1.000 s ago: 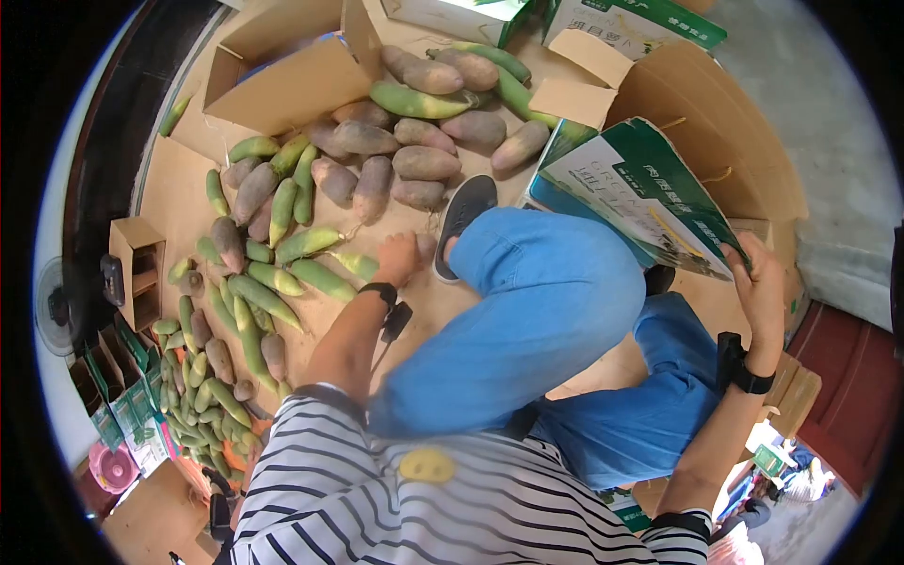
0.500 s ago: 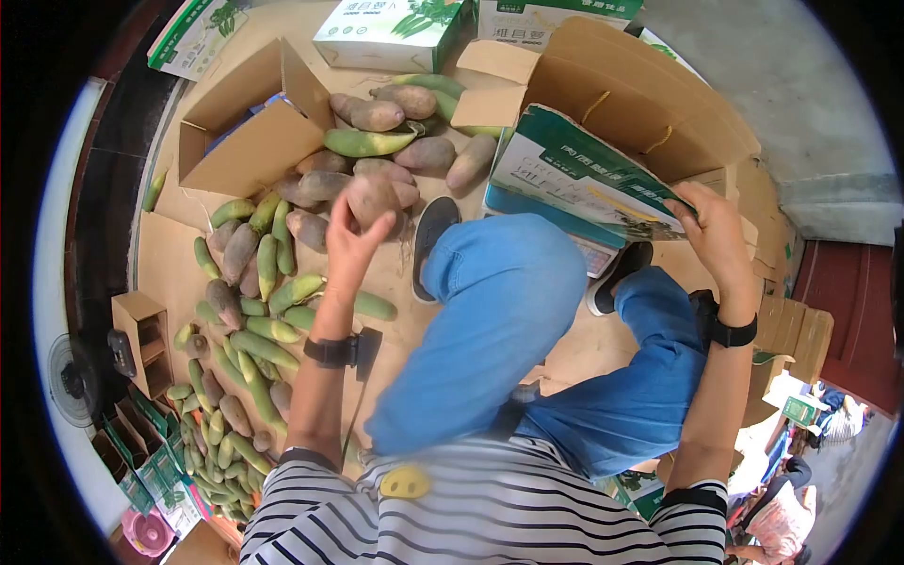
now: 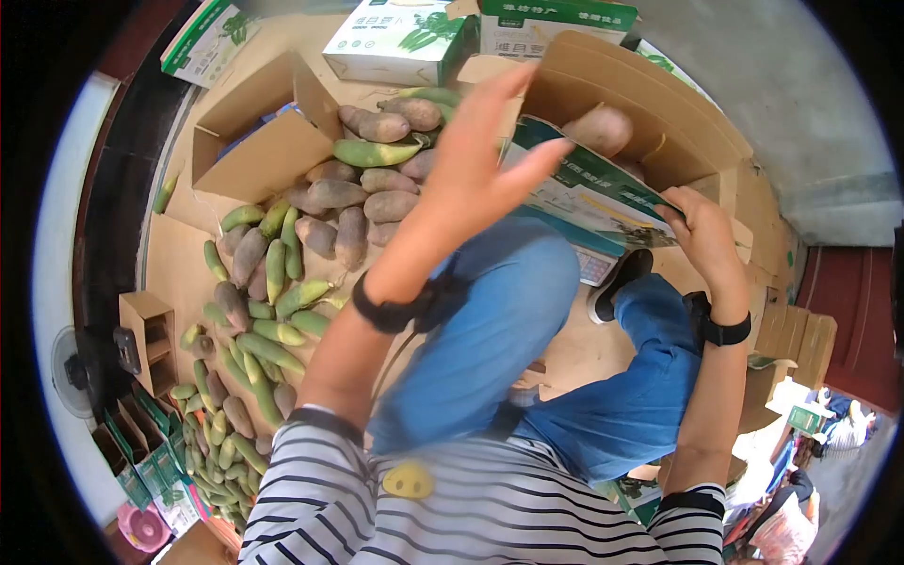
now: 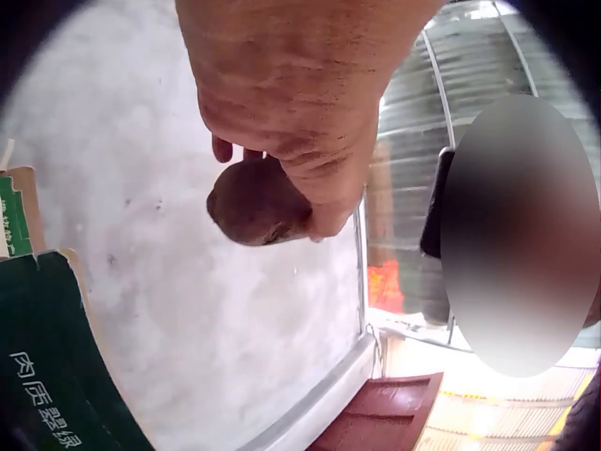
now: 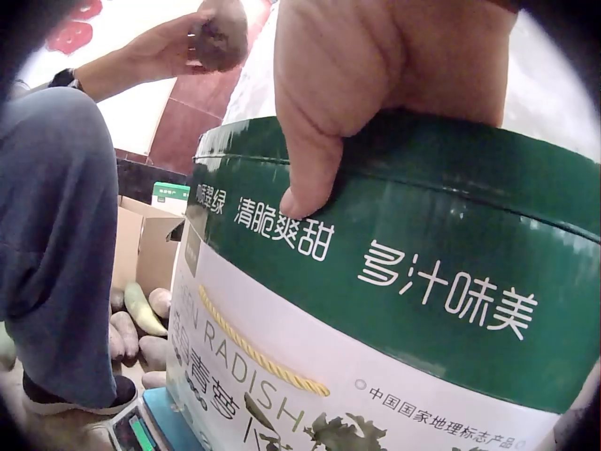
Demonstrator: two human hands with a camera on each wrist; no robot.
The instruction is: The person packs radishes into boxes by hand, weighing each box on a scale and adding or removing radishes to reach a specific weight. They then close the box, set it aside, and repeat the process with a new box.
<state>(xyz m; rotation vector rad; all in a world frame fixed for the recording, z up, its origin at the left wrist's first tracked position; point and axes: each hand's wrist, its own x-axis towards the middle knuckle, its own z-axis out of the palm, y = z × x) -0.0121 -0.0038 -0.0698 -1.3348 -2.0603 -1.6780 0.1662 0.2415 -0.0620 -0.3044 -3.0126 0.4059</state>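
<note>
My left hand (image 3: 471, 169) is raised beside the carton, its fingers and thumb spread. A blurred purplish radish (image 3: 603, 130) appears over the carton's mouth, apart from that hand in the head view. In the left wrist view the radish (image 4: 255, 205) shows just past the fingertips and thumb; in the right wrist view the radish (image 5: 221, 38) is right at the fingertips. My right hand (image 3: 706, 235) grips the near rim of the green-and-white carton (image 3: 603, 202), thumb on the printed outside (image 5: 310, 188). Its other fingers are hidden behind the wall.
Purple and green radishes (image 3: 334, 194) lie heaped on the floor to the left. A brown box (image 3: 250, 165) stands behind them, with printed cartons (image 3: 395, 42) at the back. Under the carton is a blue scale (image 5: 169, 418). My bent knee (image 3: 527, 273) is close to it.
The left hand picked a radish off the floor, lifted it and moved right to the carton. The radish is now over the opening and the fingers have spread. The right hand stays on the rim.
</note>
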